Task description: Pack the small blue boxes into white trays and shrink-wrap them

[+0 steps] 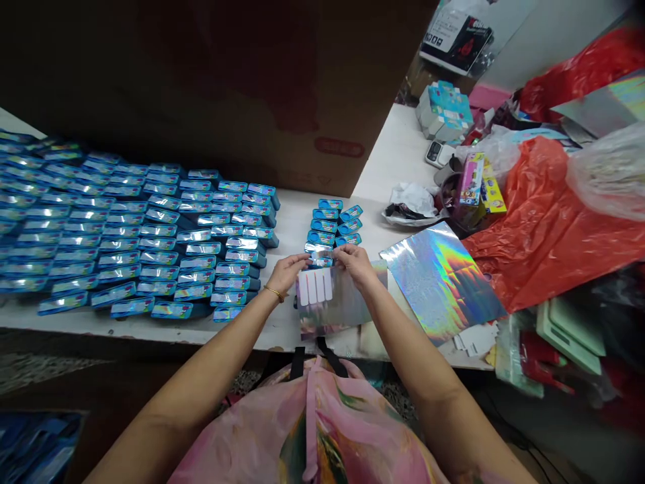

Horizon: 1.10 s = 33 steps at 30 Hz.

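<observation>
My left hand (288, 274) and my right hand (355, 265) meet at the near end of a short column of small blue boxes (321, 226). Between my fingertips is a small shiny strip, seemingly a sticker (321, 255), pinched at both ends and lying over the nearest box. Whether it is stuck down, I cannot tell. Just below my hands lies a silver sticker sheet (342, 306) with several bare white strips at its upper left. A few more blue boxes (350, 226) stand beside the column on the right.
Dense rows of blue boxes (156, 249) fill the table's left side. A large brown carton (226, 87) stands behind. To the right lie a holographic sheet (443, 282), a red plastic bag (544, 222), a white crumpled bag (410, 202) and a stack of light-blue cartons (444, 111).
</observation>
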Available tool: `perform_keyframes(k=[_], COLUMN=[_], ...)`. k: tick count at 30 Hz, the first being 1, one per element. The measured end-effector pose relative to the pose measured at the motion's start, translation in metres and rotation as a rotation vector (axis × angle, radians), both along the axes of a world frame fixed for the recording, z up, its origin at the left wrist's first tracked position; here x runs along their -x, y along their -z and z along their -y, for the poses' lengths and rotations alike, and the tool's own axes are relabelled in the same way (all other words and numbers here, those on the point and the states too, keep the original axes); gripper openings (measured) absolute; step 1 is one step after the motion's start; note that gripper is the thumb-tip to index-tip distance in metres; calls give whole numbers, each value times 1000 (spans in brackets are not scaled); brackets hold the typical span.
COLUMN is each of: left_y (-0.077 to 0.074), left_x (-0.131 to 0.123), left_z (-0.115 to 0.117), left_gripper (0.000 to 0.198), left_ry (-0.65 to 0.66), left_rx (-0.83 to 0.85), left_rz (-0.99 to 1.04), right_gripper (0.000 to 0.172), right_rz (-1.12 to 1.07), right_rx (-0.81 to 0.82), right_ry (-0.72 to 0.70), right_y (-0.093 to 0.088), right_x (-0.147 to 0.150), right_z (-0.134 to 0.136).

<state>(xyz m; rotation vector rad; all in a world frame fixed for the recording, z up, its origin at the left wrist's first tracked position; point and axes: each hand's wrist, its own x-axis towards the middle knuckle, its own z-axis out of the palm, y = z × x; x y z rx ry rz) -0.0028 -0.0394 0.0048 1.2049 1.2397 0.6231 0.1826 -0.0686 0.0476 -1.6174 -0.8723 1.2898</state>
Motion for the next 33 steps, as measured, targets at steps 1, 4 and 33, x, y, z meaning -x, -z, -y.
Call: perform_keyframes(k=[1,4,33], left_y=[-1,-4,65], left_x=[-1,-3,-11], left_z=[-3,-10,-104], left_gripper=[44,45,21], left_ry=[-42,-119,-151], left_rx=[77,156,-66], left_rz=[64,135,-172], right_gripper=[19,19,22], right_rz=[-51,-127,859], right_rx=[22,45,-34], right_ry=[25,47,163], right_y=[3,8,73], right_x=[3,8,37], right_z=[-3,-7,-64])
